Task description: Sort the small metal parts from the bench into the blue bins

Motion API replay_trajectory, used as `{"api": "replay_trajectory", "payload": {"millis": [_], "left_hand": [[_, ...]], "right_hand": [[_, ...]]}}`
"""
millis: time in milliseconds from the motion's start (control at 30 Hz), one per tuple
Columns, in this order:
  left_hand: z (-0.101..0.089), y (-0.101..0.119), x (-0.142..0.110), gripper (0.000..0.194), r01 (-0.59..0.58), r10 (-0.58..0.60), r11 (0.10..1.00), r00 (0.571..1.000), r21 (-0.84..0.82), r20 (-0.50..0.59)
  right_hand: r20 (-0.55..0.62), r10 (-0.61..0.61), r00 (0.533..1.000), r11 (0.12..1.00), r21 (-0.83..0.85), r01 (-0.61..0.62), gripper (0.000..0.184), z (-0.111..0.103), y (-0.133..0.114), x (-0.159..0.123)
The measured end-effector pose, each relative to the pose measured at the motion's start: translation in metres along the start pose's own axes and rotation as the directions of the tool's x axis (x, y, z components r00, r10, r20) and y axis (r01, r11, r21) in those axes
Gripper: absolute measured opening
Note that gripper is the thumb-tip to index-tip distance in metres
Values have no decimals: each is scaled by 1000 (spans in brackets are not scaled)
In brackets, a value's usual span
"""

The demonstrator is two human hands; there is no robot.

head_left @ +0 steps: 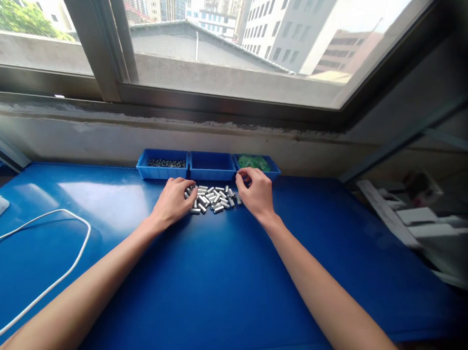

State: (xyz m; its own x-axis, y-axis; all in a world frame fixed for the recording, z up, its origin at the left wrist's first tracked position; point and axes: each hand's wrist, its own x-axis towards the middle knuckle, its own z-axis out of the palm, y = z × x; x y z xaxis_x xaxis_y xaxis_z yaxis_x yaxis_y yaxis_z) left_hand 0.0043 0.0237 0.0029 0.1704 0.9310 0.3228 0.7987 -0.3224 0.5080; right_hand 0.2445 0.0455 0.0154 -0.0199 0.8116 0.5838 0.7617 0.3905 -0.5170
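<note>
So the left hand (174,198) is half curled at the left edge of the loose metal pieces (215,198), fingertips right on them, can't tell if it's gripping one. Right hand (256,190) has thumb and fingertips nearly pinched at the pile's right side, can't tell what's in there either. Just beyond the hands: three blue bins, left one (163,171) with small dark parts, right one (274,173) with something green. No readable writing or brands anywhere

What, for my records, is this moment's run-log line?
metal pieces: heaped on table | left hand: heap's left edge | right hand: heap's right edge
</note>
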Motion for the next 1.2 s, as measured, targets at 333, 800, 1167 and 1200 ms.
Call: {"api": "replay_trajectory", "payload": {"millis": [333,800,1167,1200], "left_hand": [[39,31,-6,38,102,-111,991,988,-91,-108],[59,57,2,37,20,-21,996,1000,-91,-12],[8,25,0,26,-8,-36,939,992,-344,-121],[1,16,-1,25,12,-56,937,992,-349,-117]], "right_hand": [[188,207,960,940,233,-248,37,32,-26,-33],[178,85,980,964,234,-126,38,25,-15,-33],[158,-114,981,991,86,101,33,16,-18,-33],[174,-169,970,985,74,158,31,15,-22,-32]]}}
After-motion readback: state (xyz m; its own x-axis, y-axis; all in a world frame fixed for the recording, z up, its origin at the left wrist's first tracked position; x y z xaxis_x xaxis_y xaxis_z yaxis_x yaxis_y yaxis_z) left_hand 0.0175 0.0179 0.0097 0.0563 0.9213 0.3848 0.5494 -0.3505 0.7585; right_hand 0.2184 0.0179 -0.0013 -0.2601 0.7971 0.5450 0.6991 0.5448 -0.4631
